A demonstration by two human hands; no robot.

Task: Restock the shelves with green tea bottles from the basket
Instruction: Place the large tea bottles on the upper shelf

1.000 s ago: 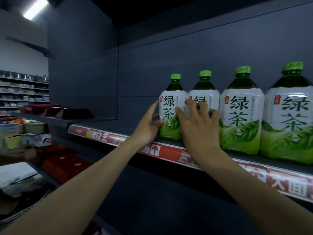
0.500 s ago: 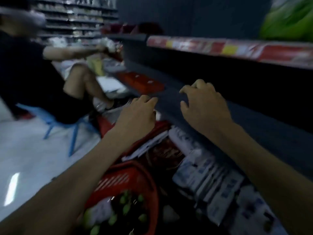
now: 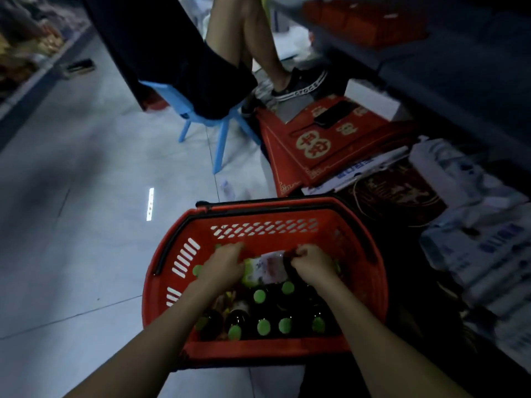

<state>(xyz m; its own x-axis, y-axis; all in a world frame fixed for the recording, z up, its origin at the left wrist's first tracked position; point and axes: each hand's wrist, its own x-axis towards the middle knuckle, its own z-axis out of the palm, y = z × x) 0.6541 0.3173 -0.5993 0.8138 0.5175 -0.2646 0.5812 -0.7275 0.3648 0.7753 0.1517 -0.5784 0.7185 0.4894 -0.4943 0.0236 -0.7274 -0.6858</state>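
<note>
A red basket [image 3: 258,228] sits on the pale floor [image 3: 86,225] in front of me. My left grip [image 3: 222,265] curls over the bottom end of a green tea bottle [image 3: 265,267]. The bottle lies on its side toward the basket's far edge, above the green caps of the upright bottles [image 3: 259,296] packed toward the near edge. My right grip [image 3: 313,262] closes round its dark neck end. Full of liquid, it is probably heavy, and the smooth label may slip. I judge that one grip under the base and one at the shoulder is the safest hold. White packs [image 3: 474,254] lie right of the basket.
</note>
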